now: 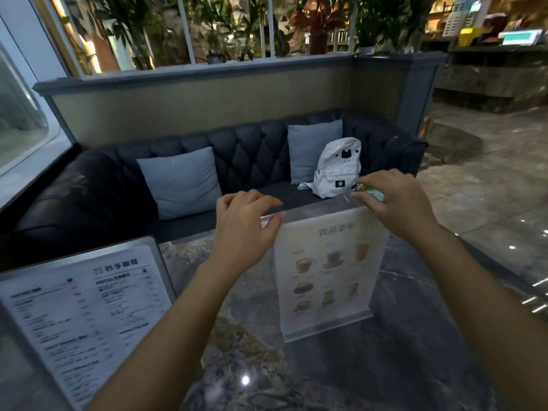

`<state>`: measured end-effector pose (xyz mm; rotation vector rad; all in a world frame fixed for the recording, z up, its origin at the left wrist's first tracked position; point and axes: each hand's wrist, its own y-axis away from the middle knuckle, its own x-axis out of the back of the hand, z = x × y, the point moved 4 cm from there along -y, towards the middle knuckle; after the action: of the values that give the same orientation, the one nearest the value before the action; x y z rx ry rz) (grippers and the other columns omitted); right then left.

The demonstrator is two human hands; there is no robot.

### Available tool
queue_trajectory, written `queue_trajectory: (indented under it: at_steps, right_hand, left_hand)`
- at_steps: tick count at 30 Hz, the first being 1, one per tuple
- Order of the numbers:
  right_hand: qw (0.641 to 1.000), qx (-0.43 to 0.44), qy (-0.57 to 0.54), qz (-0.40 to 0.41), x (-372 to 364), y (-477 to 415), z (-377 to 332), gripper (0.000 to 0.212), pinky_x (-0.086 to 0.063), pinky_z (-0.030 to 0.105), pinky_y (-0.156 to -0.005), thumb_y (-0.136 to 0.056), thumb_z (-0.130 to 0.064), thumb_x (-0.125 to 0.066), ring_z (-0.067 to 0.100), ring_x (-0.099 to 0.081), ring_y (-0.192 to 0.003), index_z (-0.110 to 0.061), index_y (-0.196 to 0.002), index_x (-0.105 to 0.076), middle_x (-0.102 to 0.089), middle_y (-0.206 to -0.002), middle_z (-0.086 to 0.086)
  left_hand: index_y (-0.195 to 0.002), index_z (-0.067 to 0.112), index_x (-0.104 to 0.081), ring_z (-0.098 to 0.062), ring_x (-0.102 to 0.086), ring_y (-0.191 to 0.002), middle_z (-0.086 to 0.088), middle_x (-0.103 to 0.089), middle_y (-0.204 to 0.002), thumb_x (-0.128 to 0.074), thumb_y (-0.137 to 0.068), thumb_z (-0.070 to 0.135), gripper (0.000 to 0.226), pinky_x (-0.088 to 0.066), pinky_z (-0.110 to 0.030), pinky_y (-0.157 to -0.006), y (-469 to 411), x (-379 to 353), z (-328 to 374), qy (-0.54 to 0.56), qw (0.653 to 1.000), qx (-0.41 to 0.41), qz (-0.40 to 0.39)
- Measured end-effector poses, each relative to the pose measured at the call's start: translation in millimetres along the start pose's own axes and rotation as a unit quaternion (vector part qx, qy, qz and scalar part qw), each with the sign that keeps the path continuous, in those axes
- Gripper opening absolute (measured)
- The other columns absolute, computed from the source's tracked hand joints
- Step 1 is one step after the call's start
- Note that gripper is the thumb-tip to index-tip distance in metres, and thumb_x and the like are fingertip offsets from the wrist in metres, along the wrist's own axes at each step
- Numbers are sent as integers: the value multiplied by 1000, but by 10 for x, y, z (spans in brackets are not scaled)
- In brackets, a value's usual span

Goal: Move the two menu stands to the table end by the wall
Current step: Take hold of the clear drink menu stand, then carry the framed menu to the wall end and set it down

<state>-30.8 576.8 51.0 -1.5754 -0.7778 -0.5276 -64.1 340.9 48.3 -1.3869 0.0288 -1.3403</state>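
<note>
A clear acrylic menu stand (329,274) with drink pictures stands upright on the dark marble table (400,336), right of centre. My left hand (246,223) is at its top left corner, thumb in front and fingers curled over the edge. At the top right corner, my right hand (394,200) pinches the edge with its fingertips. A second, dark-framed menu stand (86,310) with printed text leans at the near left of the table, apart from both hands.
A dark tufted sofa (246,155) runs along the table's far side, with two grey cushions (181,182) and a white backpack (338,170). A glass wall (20,120) is on the left. An open tiled floor (489,197) lies to the right.
</note>
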Motion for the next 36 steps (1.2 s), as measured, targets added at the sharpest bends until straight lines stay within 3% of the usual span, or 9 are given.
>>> queue_trajectory:
  at_steps: [7, 11, 18, 21, 27, 32, 36]
  right_hand:
    - [997, 46, -51, -24, -162, -190, -598, 30, -39, 42, -78, -83, -30, -61, 33, -57, -95, -7, -101, -63, -68, -101, 14]
    - [992, 81, -89, -46, -300, -276, -1063, 29, -43, 45, -81, -83, -28, -62, 34, -59, -93, -5, -101, -64, -69, -100, 16]
    - [977, 123, -144, -93, -550, -399, -1878, 31, -45, 48, -85, -85, -30, -58, 29, -57, -98, -8, -106, -62, -67, -107, 12]
    - [971, 136, -163, -109, -695, -392, -2202, 31, -43, 43, -85, -85, -30, -58, 27, -56, -98, -9, -106, -62, -66, -107, 10]
    - [958, 128, -201, -157, -1024, -366, -2728, 29, -36, 32, -78, -86, -33, -56, 21, -54, -95, -13, -106, -62, -65, -104, 5]
    - [943, 96, -238, -212, -1218, -288, -2914, 21, -44, 33, -76, -87, -28, -55, 19, -57, -89, -17, -101, -66, -66, -99, 2]
    - [936, 51, -281, -206, -1289, -249, -2919, 17, -48, 36, -77, -87, -17, -56, 19, -58, -85, -15, -101, -66, -65, -93, 3]
  left_hand:
    - [-93, 19, -68, -22, -58, -91, -3, -67, -88, -58, -78, 37, 24, -24, -32, -86, 145, 501, -440, -36, 998, 42, 29]
    - [-90, 19, -69, -25, -60, -89, -4, -69, -86, -61, -78, 34, 21, -28, -36, -84, 308, 870, -758, -66, 994, 76, 44]
    - [-97, 18, -67, -22, -57, -94, -4, -67, -93, -63, -82, 30, 19, -22, -30, -85, 663, 1514, -1342, -126, 982, 131, 58]
    - [-98, 17, -67, -23, -56, -95, -5, -67, -94, -63, -82, 30, 20, -23, -33, -88, 841, 1738, -1562, -147, 975, 157, 57]
    - [-105, 17, -64, -25, -57, -97, -7, -66, -98, -62, -82, 29, 25, -29, -41, -94, 1180, 2094, -2005, -161, 966, 196, 51]
    - [-114, 15, -59, -28, -55, -99, -12, -62, -103, -63, -82, 22, 33, -36, -44, -91, 1381, 2213, -2301, -147, 966, 209, 42]
    - [-121, 16, -53, -26, -51, -107, -11, -59, -112, -59, -85, 22, 37, -39, -42, -93, 1523, 2164, -2498, -83, 965, 246, 33]
